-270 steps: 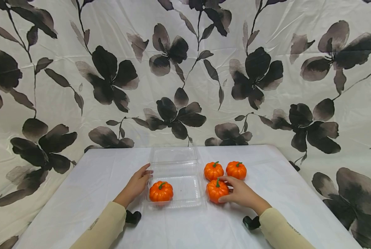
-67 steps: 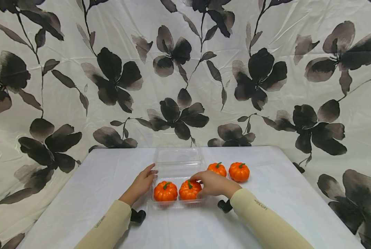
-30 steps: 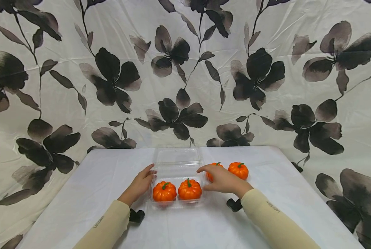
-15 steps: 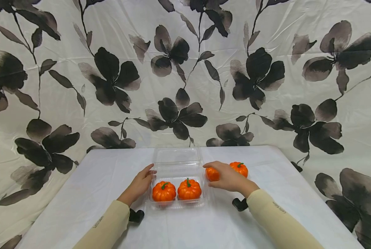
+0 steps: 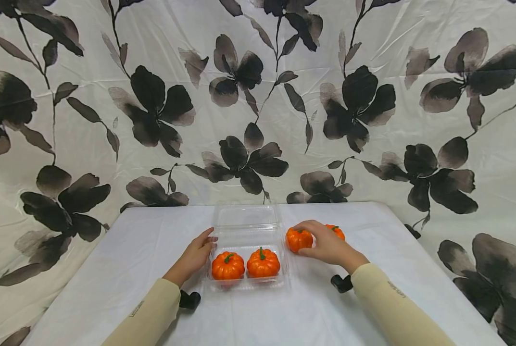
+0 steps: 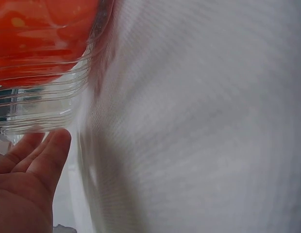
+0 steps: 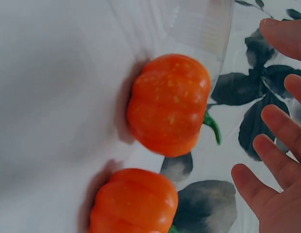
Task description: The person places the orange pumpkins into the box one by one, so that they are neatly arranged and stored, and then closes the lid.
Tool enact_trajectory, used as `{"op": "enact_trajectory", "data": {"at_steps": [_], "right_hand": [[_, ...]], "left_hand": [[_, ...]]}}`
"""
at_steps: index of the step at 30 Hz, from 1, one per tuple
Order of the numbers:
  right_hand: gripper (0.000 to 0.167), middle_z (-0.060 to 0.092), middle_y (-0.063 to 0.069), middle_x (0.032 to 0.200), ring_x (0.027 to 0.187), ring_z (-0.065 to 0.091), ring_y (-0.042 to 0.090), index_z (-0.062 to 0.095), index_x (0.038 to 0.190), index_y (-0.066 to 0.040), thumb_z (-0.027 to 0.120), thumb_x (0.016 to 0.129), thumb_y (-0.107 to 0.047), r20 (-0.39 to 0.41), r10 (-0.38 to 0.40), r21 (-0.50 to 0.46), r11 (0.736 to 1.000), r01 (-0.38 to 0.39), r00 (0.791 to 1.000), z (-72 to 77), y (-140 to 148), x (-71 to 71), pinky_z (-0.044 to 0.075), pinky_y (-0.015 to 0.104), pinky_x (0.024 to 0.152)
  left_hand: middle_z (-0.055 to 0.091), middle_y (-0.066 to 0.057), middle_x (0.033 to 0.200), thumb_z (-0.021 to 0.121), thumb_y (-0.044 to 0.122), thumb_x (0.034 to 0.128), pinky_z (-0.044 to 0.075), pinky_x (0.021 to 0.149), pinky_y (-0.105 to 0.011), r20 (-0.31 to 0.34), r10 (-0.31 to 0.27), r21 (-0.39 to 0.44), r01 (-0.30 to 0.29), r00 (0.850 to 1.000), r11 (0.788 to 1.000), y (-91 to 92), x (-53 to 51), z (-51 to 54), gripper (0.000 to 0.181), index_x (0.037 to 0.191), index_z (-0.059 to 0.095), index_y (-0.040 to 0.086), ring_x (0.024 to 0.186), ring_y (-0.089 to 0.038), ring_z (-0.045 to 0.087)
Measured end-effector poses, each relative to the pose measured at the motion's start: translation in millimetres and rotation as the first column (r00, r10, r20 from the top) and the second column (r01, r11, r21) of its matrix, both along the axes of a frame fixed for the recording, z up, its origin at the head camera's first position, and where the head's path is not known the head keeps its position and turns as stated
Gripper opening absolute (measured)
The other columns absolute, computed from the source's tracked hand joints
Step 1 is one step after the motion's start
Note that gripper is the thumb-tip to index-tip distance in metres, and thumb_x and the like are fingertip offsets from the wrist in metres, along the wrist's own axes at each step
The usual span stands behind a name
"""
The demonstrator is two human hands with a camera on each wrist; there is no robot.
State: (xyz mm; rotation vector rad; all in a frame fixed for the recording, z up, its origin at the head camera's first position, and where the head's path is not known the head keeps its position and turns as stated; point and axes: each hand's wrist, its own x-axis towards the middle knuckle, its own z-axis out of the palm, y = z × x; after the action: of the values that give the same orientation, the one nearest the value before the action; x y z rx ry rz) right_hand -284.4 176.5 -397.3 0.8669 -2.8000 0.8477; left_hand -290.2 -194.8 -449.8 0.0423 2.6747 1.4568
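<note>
A clear plastic clamshell container (image 5: pixel 251 283) lies with its lid raised back. Two orange toy pumpkins, the left one (image 5: pixel 228 265) and the right one (image 5: pixel 263 263), sit side by side in its front part. My left hand (image 5: pixel 194 256) touches the container's left side with extended fingers; in the left wrist view the fingertips (image 6: pixel 58 138) meet its ribbed wall. My right hand (image 5: pixel 327 245) hovers over a third pumpkin (image 5: pixel 298 240) right of the container. In the right wrist view its spread fingers (image 7: pixel 281 121) stand apart from that pumpkin (image 7: pixel 170 104).
Behind my right hand is another pumpkin (image 5: pixel 337 231), partly covered by the hand. A white cloth covers the table (image 5: pixel 258 317), and a floral curtain (image 5: pixel 258 96) hangs behind its far edge. Black wrist cameras (image 5: pixel 190 301) sit below both wrists.
Earlier, my right hand moved a pumpkin from the table into the container's right side and let go. Since then it has moved right and back to the third pumpkin. The left hand stays put.
</note>
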Motion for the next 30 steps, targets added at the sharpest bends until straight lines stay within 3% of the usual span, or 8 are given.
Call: {"op": "enact_trajectory", "data": {"at_steps": [5, 9, 11, 16, 30], "right_hand": [[0.054, 0.055, -0.001, 0.135, 0.125, 0.053, 0.023, 0.059, 0.128, -0.019, 0.078, 0.079, -0.026, 0.009, -0.066, -0.004, 0.998, 0.066, 0.998, -3.1, 6, -3.1, 0.045, 0.047, 0.104], [0.052, 0.055, 0.000, 0.135, 0.104, 0.059, 0.024, 0.059, 0.128, -0.019, 0.076, 0.080, -0.024, -0.004, -0.094, 0.003, 0.996, 0.094, 0.996, -3.5, 10, -5.0, 0.051, 0.043, 0.091], [0.051, 0.056, 0.002, 0.135, 0.103, 0.059, 0.025, 0.059, 0.128, -0.017, 0.076, 0.080, -0.023, -0.011, -0.103, -0.004, 0.995, 0.103, 0.995, -3.1, 12, -5.2, 0.051, 0.045, 0.092], [0.050, 0.056, 0.005, 0.135, 0.124, 0.053, 0.031, 0.059, 0.127, -0.016, 0.076, 0.081, -0.023, -0.020, -0.139, -0.009, 0.990, 0.138, 0.990, -4.3, 18, -6.7, 0.044, 0.054, 0.104], [0.049, 0.055, 0.008, 0.136, 0.127, 0.050, 0.034, 0.060, 0.127, -0.018, 0.076, 0.081, -0.024, -0.011, -0.235, -0.060, 0.970, 0.234, 0.972, -11.9, 36, -12.8, 0.041, 0.056, 0.106]], "left_hand": [[0.047, -0.019, 0.145, 0.038, 0.018, 0.1011, 0.034, 0.111, -0.057, -0.004, 0.000, -0.001, 0.000, 1.000, 1.000, -0.3, -0.2, -1.1, 0.056, 0.154, 0.021, 0.011, 0.132, -0.037, 0.047], [0.047, -0.019, 0.146, 0.037, 0.018, 0.1013, 0.034, 0.111, -0.057, 0.001, 0.003, -0.002, -0.003, 1.000, 1.000, -0.2, -0.5, -1.3, 0.056, 0.155, 0.021, 0.011, 0.133, -0.037, 0.047], [0.047, -0.019, 0.146, 0.037, 0.018, 0.1013, 0.035, 0.111, -0.057, -0.002, 0.001, -0.006, -0.001, 1.000, 1.000, -0.1, -0.6, -1.2, 0.056, 0.155, 0.020, 0.011, 0.133, -0.037, 0.047], [0.047, -0.018, 0.146, 0.037, 0.019, 0.1014, 0.036, 0.111, -0.056, -0.006, 0.003, -0.009, -0.003, 1.000, 1.000, 0.4, -0.3, -0.5, 0.056, 0.155, 0.021, 0.011, 0.132, -0.037, 0.048], [0.048, -0.019, 0.145, 0.037, 0.020, 0.1014, 0.035, 0.110, -0.057, -0.010, 0.007, -0.031, -0.007, 1.000, 0.999, 0.3, -0.8, -2.6, 0.056, 0.155, 0.021, 0.011, 0.131, -0.037, 0.049]]}}
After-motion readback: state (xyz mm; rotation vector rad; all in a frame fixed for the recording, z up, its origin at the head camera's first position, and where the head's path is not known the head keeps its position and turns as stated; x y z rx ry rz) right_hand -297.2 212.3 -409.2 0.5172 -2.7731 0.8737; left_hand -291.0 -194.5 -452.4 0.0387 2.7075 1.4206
